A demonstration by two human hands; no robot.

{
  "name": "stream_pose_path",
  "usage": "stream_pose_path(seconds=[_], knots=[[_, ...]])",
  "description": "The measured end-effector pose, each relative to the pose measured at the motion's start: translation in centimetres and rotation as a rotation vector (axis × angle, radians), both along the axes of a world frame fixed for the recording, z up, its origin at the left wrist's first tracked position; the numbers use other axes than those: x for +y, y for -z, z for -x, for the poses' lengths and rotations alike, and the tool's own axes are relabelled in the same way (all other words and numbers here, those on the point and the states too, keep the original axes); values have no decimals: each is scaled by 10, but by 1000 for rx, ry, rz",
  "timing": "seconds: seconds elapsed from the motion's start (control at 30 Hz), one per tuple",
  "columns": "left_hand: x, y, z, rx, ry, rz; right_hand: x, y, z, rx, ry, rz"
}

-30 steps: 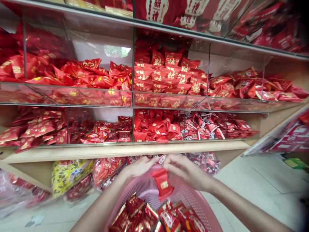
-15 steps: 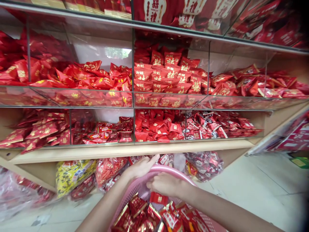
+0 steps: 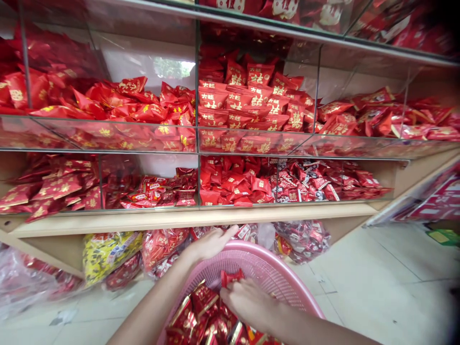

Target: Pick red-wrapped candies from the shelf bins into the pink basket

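Note:
My left hand (image 3: pixel 212 244) lies at the far rim of a pink plastic basket (image 3: pixel 283 263), its thumb side stretched along the outside. Its other fingers are mostly hidden; it appears to hold the rim. Inside the basket, my right hand (image 3: pixel 247 297) is closed, with its fingers curled down. A small red wrapped packet (image 3: pixel 232 277) shows just beyond those fingers and seems to be in their grip. Red and gold wrapped sweets (image 3: pixel 204 304) fill the near part of the basket, partly covered by my right forearm.
Glass-fronted shelves (image 3: pixel 108 218) ahead hold many red packets (image 3: pixel 257 96) in divided compartments. Beneath the lowest shelf lie a yellow bag (image 3: pixel 111 254) and clear bags of red packets (image 3: pixel 163 247). Pale floor tiles (image 3: pixel 373 278) extend to the right, with a green item (image 3: pixel 443 237) farther off.
My right hand has moved down and nearer, deeper into the basket, and the red packet now shows beyond its fingers. My left hand stays at the rim. The view has shifted slightly.

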State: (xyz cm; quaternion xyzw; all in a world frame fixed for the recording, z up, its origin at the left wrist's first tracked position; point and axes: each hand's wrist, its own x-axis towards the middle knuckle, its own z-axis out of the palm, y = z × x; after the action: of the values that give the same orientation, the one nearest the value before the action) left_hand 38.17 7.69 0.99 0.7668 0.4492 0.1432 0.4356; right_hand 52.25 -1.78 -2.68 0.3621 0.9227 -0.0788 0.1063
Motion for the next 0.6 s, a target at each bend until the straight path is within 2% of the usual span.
stream_pose_path(seconds=[0.13,0.37,0.6], knots=[[-1,1,0,-19,9,-4,3,5,0,111,92,46],[-3,-4,0,-24,10,-4,-2,4,-3,298,133,164],[-2,0,-1,4,9,-16,-15,7,-16,220,304,150]])
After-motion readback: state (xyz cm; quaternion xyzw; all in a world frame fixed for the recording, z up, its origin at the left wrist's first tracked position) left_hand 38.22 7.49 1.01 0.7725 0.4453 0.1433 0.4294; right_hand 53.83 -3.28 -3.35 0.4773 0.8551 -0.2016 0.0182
